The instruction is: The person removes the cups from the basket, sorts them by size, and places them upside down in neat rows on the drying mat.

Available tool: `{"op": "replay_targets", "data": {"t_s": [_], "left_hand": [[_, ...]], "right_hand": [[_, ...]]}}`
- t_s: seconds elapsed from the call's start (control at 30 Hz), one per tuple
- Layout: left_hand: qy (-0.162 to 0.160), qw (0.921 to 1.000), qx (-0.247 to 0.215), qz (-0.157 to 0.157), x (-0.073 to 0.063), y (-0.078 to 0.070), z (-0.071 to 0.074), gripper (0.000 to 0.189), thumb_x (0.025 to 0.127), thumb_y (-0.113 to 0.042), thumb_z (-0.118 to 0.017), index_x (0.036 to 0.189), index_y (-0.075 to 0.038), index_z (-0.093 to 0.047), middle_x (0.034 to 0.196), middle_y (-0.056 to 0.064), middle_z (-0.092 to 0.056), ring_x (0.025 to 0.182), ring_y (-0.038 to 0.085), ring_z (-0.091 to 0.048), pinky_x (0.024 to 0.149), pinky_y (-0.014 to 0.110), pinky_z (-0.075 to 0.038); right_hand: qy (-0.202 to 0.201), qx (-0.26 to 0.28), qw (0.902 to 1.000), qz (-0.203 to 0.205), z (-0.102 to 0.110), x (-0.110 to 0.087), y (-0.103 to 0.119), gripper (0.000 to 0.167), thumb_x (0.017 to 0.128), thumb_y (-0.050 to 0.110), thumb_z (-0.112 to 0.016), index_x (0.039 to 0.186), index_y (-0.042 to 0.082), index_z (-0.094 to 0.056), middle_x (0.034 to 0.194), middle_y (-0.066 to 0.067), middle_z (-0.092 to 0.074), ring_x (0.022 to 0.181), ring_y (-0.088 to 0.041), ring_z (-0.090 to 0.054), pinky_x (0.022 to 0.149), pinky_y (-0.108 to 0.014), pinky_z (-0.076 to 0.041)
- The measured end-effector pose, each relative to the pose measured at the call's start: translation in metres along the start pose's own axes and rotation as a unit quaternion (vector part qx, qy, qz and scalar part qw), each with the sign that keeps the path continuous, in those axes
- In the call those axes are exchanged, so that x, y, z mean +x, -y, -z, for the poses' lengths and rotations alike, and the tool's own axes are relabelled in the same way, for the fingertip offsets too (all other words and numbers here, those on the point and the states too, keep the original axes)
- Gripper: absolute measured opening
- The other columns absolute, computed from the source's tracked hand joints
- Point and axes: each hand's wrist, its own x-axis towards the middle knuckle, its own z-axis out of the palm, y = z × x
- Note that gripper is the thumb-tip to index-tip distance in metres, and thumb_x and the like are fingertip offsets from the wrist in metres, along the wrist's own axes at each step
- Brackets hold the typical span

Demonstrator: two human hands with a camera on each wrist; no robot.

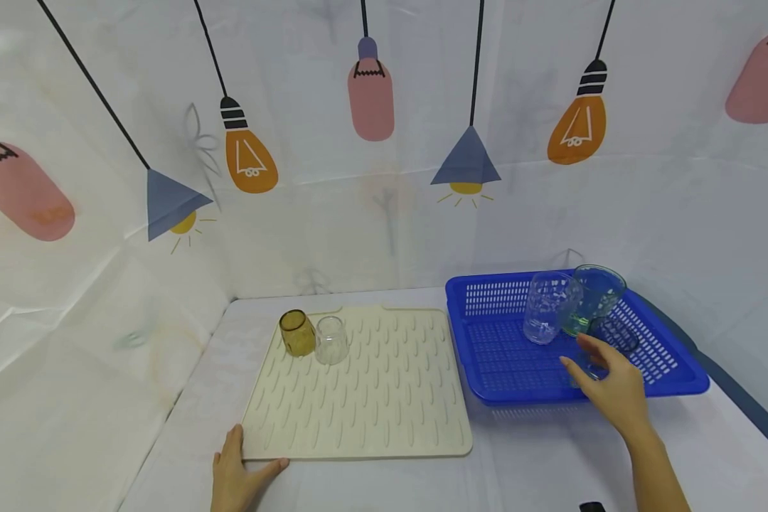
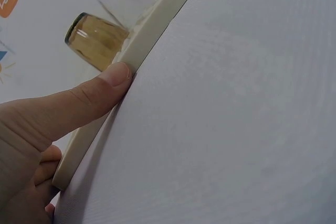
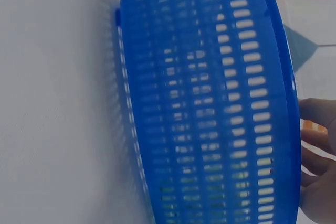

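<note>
My left hand (image 1: 237,473) is at the near left corner of a cream drying mat (image 1: 384,419), its thumb against the front edge and its fingers along the left edge. An amber glass (image 1: 297,334) and a small clear glass (image 1: 331,341) stand side by side on the mat's far left part. Over the blue plastic basket (image 1: 499,395) my right hand (image 1: 614,387) reaches in, thumb and fingers apart. Close by is a dark bluish glass (image 1: 617,334), partly hidden by that hand. Farther back in the basket are a tall clear glass (image 1: 542,316) and a greenish glass (image 1: 598,288).
The basket sits right of the mat on a white-covered table (image 1: 518,462). A white curtain (image 1: 384,235) printed with lamps hangs behind and at the sides. A small black object (image 1: 592,507) lies at the front edge of view.
</note>
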Motion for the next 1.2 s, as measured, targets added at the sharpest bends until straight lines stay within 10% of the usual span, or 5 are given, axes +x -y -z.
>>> {"op": "replay_targets", "data": {"t_s": [0.1,0.23,0.33,0.7,1.2], "left_hand": [[-0.004,1.0,-0.002,-0.006,0.0,0.001,0.0,0.113,0.065,-0.031,-0.083,0.137,0.023,-0.015,0.139,0.045,-0.02,0.13,0.056,-0.018,0.108,0.065,-0.005],[-0.007,0.9999,-0.009,-0.011,-0.001,0.001,-0.001,0.114,0.065,-0.031,-0.083,0.137,0.023,-0.015,0.139,0.045,-0.021,0.13,0.055,-0.019,0.107,0.065,-0.005],[-0.008,0.9998,-0.01,-0.013,0.0,0.0,-0.001,0.114,0.065,-0.032,-0.083,0.137,0.023,-0.015,0.139,0.045,-0.021,0.13,0.056,-0.019,0.107,0.066,-0.005],[-0.011,0.9999,-0.005,-0.011,-0.001,0.0,0.0,0.113,0.064,-0.032,-0.084,0.137,0.023,-0.016,0.138,0.045,-0.022,0.129,0.056,-0.02,0.106,0.067,-0.006],[-0.005,0.9999,-0.009,-0.007,-0.001,0.001,-0.001,0.114,0.064,-0.032,-0.083,0.137,0.023,-0.015,0.139,0.045,-0.02,0.13,0.055,-0.019,0.107,0.066,-0.004]], "right_hand": [[0.001,-0.034,0.9993,-0.017,0.007,0.001,-0.008,0.047,0.074,0.003,-0.077,0.113,-0.013,-0.058,0.109,-0.033,-0.06,0.101,-0.002,-0.057,0.079,0.007,-0.03],[0.01,-0.087,0.9951,-0.045,0.016,0.002,-0.018,0.05,0.076,0.007,-0.075,0.117,-0.015,-0.055,0.114,-0.037,-0.055,0.101,-0.05,-0.052,0.094,-0.032,-0.048],[0.01,-0.111,0.9917,-0.064,0.021,0.001,-0.025,0.053,0.078,0.009,-0.074,0.119,-0.016,-0.052,0.116,-0.04,-0.051,0.107,-0.057,-0.046,0.089,-0.067,-0.038],[0.092,-0.17,0.9692,-0.153,0.046,0.008,-0.048,0.072,0.088,0.028,-0.065,0.134,-0.017,-0.033,0.125,-0.046,-0.037,0.116,-0.063,-0.032,0.092,-0.075,-0.025],[0.277,-0.203,0.8951,-0.284,0.058,0.041,-0.067,0.116,0.077,0.059,-0.066,0.139,-0.018,-0.005,0.133,-0.049,-0.014,0.116,-0.069,-0.02,0.086,-0.079,-0.024]]}}
